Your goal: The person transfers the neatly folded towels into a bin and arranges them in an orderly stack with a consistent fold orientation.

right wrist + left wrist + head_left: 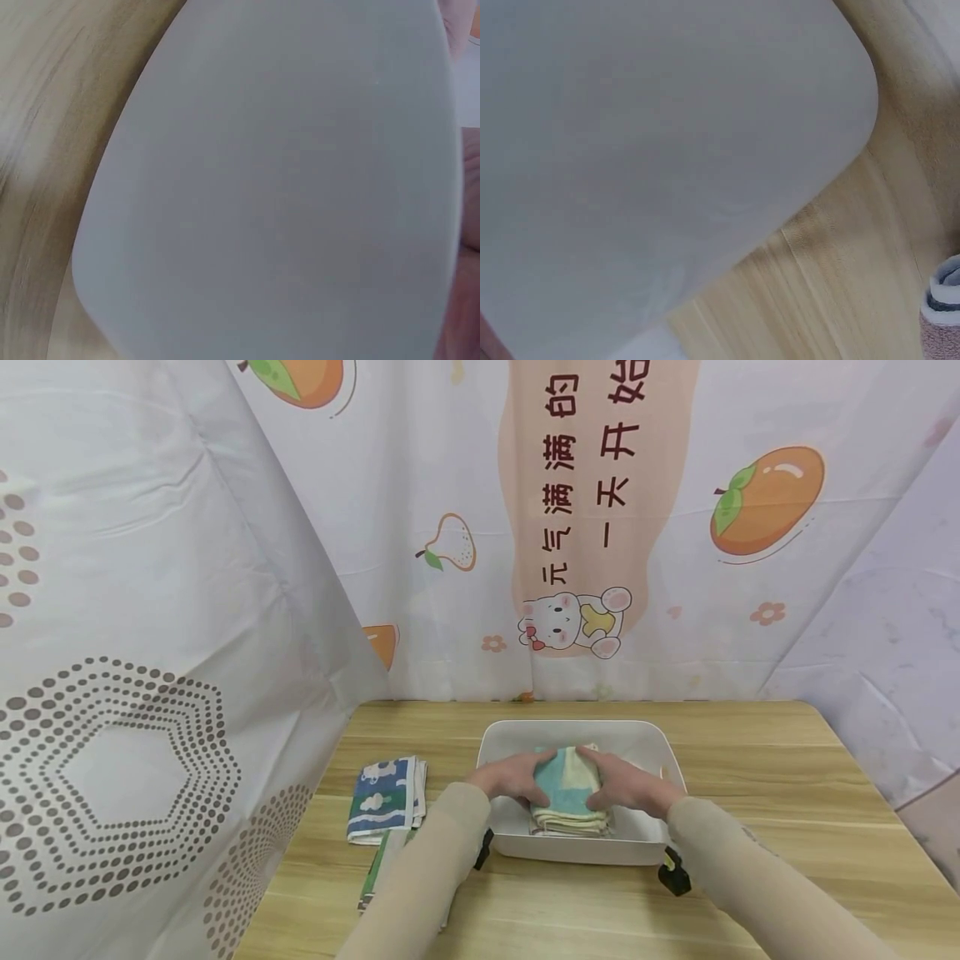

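Left hand (517, 775), inside white bin (570, 852) toward its left wall, half-curled round folded cloth stack (567, 792) | stack sits mid-bin | right hand (624, 782), toward bin's right wall, half-curled on stack's other side | step: apparently placing or squaring; next calls for even pressure from both sides

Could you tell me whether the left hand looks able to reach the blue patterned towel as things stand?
Probably yes: the blue patterned towel lies uncovered left of the white bin, though the left hand would first have to leave the towel stack and clear the bin's wall.
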`<state>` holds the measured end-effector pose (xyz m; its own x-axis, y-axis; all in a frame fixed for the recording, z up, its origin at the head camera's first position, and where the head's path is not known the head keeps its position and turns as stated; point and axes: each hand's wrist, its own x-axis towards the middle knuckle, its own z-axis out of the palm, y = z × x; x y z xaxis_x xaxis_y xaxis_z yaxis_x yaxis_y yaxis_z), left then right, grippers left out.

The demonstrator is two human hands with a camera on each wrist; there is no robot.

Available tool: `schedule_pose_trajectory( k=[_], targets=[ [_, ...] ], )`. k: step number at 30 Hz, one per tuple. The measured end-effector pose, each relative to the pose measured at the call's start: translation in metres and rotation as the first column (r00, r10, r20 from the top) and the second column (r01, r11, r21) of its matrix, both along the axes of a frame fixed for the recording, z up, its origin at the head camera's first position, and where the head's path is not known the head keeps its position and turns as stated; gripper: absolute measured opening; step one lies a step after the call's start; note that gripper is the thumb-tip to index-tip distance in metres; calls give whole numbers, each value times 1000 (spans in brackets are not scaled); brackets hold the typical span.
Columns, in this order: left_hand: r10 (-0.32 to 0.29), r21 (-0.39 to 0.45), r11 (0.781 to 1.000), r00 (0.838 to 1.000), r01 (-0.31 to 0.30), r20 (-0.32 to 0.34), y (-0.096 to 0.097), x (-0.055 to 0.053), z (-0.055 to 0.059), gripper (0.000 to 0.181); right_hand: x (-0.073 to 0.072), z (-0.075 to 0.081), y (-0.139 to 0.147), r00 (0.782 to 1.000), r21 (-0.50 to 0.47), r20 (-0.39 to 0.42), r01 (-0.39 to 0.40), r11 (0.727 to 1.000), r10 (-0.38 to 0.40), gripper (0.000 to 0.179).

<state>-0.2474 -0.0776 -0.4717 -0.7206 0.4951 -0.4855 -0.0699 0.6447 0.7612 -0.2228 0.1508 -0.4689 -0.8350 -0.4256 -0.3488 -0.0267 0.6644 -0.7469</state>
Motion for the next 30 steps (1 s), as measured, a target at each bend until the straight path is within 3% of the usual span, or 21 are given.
schedule_pose_trajectory(
  k=[18, 30],
  targets=[
    [-30, -101, 995, 998, 24, -55, 5, 4, -1, 93, 4, -2, 1, 999, 89, -44, -1, 996, 5, 94],
    [-47, -277, 961, 990, 9, -133, 4, 5, -1, 94, 1, -7, 4, 995, 182, -84, -43, 982, 60, 92]
  ],
)
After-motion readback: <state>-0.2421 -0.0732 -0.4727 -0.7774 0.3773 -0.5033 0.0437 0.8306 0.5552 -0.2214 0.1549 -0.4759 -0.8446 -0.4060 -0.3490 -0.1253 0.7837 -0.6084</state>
